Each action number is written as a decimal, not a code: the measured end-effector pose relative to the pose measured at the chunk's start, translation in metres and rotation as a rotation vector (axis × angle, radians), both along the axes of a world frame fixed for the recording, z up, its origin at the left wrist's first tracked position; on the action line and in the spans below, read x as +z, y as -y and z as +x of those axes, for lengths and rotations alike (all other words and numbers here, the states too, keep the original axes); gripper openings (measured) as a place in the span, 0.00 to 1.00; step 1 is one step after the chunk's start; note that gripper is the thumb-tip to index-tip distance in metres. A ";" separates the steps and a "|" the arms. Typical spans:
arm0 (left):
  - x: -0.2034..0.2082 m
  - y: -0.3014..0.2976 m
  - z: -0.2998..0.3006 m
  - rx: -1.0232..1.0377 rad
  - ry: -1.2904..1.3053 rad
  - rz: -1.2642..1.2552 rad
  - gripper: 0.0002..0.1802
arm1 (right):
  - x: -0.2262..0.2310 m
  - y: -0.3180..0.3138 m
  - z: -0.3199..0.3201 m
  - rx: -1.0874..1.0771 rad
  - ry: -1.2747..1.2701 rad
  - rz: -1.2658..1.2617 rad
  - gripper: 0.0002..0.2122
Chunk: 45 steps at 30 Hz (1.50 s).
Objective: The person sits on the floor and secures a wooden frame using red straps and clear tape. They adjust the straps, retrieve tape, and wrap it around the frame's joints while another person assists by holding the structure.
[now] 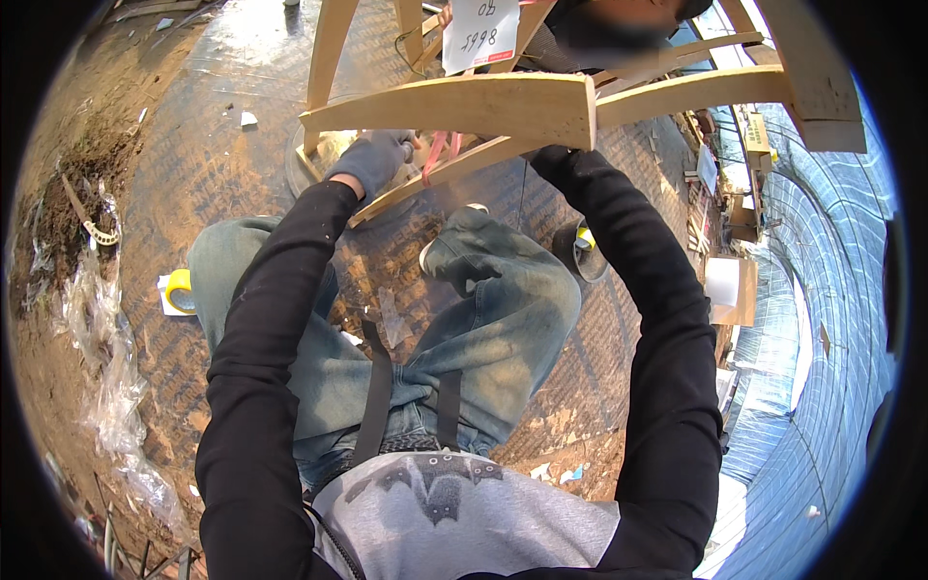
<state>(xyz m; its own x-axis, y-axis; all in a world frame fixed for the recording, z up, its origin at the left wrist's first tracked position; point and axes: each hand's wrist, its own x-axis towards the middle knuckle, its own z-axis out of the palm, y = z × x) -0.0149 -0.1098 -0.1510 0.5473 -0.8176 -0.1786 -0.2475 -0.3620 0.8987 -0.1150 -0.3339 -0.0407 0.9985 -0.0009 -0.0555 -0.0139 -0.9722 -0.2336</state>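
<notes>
A bare wooden chair frame [464,106] with curved rails stands just in front of me, a white paper tag [480,34] hanging on it. My left hand [372,159], in a grey glove, rests on a lower slanted rail near a pink strap [435,155]. My right arm in a black sleeve reaches up under the broad front rail; my right hand is hidden behind that rail. I sit with knees bent in blue jeans, one shoe [454,227] under the frame.
A yellow tape roll [179,290] lies on the patterned metal floor at my left. A dark round container [585,246] with something yellow sits at my right. Clear plastic sheeting [106,358] and dirt lie left. Another person sits behind the frame; boards and boxes [730,290] stand right.
</notes>
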 end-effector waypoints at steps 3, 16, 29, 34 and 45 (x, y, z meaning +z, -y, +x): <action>-0.003 -0.001 0.001 0.055 -0.304 -0.213 0.16 | -0.016 -0.016 0.009 0.072 -0.078 0.073 0.13; 0.002 0.006 -0.007 0.037 -0.245 -0.524 0.13 | -0.088 0.018 0.007 0.052 -0.064 -0.161 0.17; 0.006 0.033 -0.015 0.108 0.607 -0.029 0.13 | -0.062 -0.033 0.008 0.156 -0.170 -0.239 0.12; -0.001 0.036 -0.013 0.284 0.548 -0.205 0.14 | -0.057 -0.035 0.011 -0.058 0.024 0.261 0.20; 0.064 -0.027 -0.023 0.015 0.113 0.278 0.13 | 0.036 -0.060 -0.126 -0.589 0.054 1.252 0.12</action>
<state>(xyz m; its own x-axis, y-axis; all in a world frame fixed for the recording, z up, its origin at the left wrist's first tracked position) -0.0382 -0.0829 -0.0873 0.5884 -0.7373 -0.3320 -0.3326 -0.5949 0.7318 -0.2413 -0.2743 -0.0051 0.8691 -0.3975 -0.2943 -0.3084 0.0295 -0.9508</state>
